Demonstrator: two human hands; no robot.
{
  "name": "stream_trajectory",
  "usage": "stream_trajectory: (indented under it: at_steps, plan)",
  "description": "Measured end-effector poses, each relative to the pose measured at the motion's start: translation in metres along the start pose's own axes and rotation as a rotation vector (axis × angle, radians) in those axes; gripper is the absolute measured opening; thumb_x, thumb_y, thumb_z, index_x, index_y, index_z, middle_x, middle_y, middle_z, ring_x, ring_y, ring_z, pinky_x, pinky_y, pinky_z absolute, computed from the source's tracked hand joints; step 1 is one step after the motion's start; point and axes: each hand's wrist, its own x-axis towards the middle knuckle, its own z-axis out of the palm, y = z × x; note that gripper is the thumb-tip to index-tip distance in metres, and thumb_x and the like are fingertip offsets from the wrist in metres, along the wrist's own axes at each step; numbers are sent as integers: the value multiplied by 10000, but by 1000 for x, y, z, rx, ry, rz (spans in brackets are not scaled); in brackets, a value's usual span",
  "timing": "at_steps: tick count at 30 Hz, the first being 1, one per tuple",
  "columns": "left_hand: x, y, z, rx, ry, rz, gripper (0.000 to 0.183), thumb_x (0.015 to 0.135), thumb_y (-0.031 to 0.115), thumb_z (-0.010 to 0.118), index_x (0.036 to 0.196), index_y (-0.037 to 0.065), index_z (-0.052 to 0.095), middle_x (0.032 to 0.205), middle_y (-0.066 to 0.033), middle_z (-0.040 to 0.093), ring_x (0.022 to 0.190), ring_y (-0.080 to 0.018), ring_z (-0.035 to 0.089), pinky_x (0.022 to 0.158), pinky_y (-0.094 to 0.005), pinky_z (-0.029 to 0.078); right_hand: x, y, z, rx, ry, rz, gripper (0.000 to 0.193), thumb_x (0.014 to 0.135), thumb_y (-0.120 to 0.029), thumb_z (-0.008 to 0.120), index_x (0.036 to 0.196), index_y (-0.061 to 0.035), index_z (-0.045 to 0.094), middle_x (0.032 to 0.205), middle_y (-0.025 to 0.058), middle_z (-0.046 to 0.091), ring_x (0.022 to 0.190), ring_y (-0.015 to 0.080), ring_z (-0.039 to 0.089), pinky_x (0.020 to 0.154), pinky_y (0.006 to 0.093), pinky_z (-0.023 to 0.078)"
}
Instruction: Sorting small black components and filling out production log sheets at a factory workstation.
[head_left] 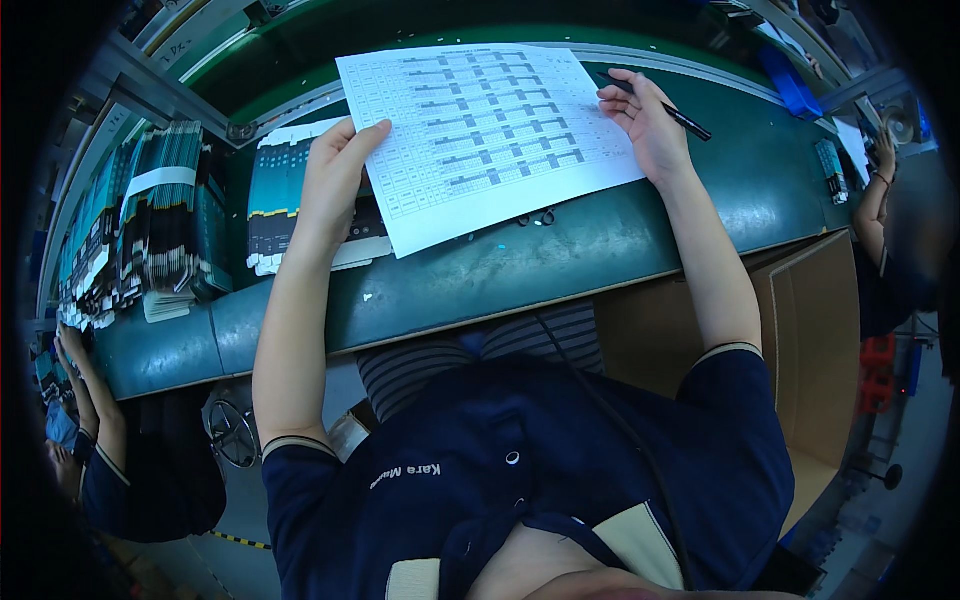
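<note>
A white sheet of paper point(490, 125) printed with rows of tables is held up over the green workbench, tilted. My left hand point(340, 175) grips its left edge, thumb on the front and fingers behind. At the sheet's right edge, my right hand point(645, 125) is closed around a black pen point(690, 125) that slants out past the hand. Whether that hand also touches the paper, I cannot tell. Flat teal-and-black printed cartons point(275, 205) lie on the bench beside and under my left forearm. Part of a pair of scissors point(545, 217) shows below the sheet.
Bundled stacks of teal-and-black flat cartons point(160, 220) stand on the left of the bench point(480, 280). An open cardboard box point(815, 340) is by my right arm. A blue bin point(790, 85) sits at the far right. Co-workers' arms point(875, 205) are at both sides.
</note>
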Motion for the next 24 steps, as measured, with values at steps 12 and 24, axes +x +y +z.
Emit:
stream_trajectory:
  at_steps: [12, 24]
  plan:
    - [-23, 9, 68, 812, -56, 813, 403, 754, 147, 686, 1110, 4, 563, 1133, -187, 571, 1074, -353, 547, 947, -440, 414, 0, 7, 14, -409, 123, -58, 271, 981, -234, 474, 1024, -4, 611, 769, 32, 570, 743, 105, 532, 744, 240, 452]
    - [-29, -25, 220, 1438, -188, 666, 776, 849, 614, 451, 1201, -74, 519, 1260, -331, 468, 1233, -480, 376, 1063, -537, 225, 6, 6, 3, -182, 164, 27, 280, 943, -268, 550, 900, -9, 648, 669, 33, 568, 603, 87, 504, 638, 235, 456]
